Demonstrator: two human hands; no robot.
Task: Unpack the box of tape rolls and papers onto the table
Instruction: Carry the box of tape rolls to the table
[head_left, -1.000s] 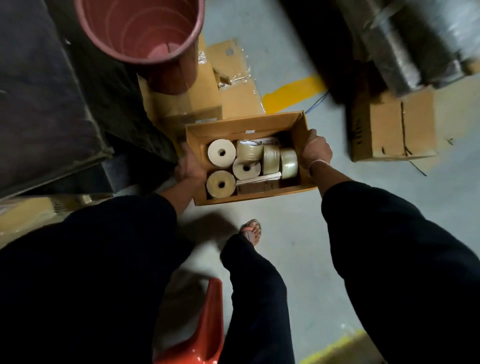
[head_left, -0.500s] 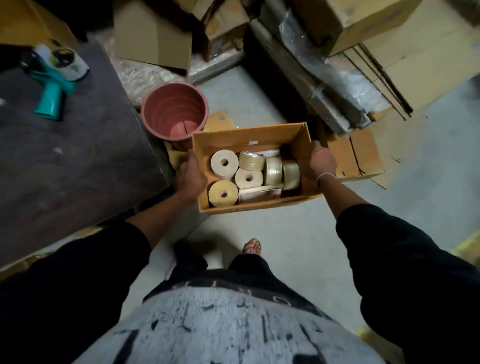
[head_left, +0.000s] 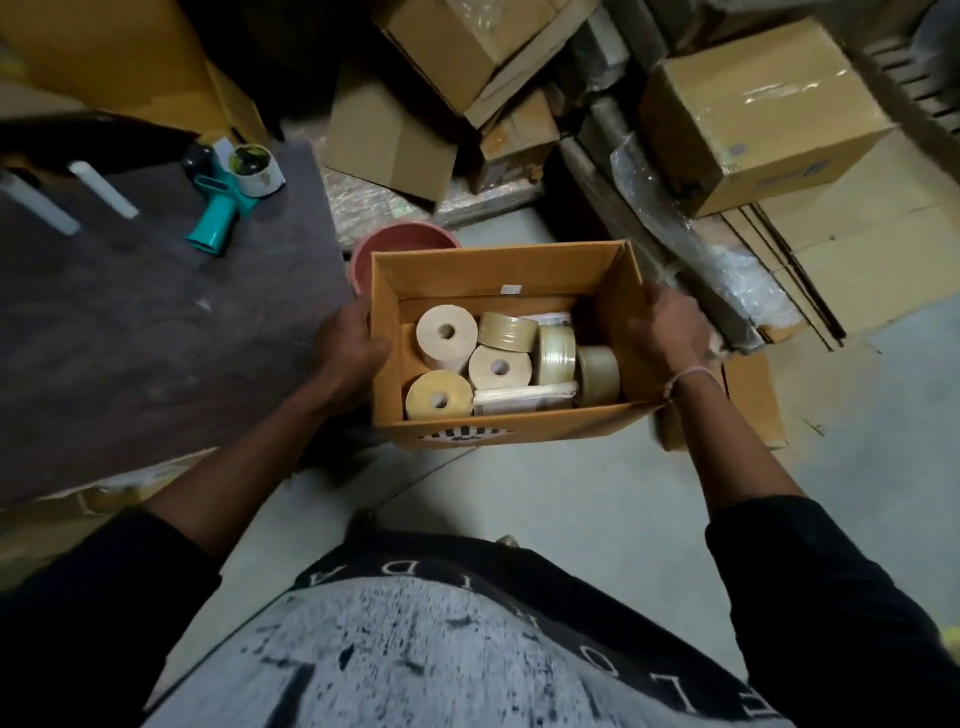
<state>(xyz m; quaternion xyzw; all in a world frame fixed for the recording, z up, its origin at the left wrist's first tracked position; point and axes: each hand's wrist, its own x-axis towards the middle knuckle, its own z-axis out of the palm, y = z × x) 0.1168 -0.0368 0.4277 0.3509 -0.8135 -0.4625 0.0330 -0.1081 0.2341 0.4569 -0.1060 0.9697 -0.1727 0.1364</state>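
An open brown cardboard box (head_left: 488, 270) hangs in the air between my hands, just right of the dark table (head_left: 156, 332). My left hand (head_left: 348, 345) grips its left wall and my right hand (head_left: 667, 332) grips its right wall. Inside lie several tape rolls (head_left: 496, 366), some flat with their cores showing, some on edge. A stack of papers (head_left: 524, 400) lies along the box's near side, with more paper behind the rolls.
On the table lie a teal tape dispenser (head_left: 223, 208) and two white tubes (head_left: 104, 189). A reddish bucket (head_left: 400, 241) stands on the floor behind the box. Cardboard cartons (head_left: 748, 119) and plastic-wrapped bundles crowd the back and right. Grey floor lies below.
The box has come up from floor level to table height, still held at both sides. My view has tilted up, showing more of the table top and the stacked cartons.
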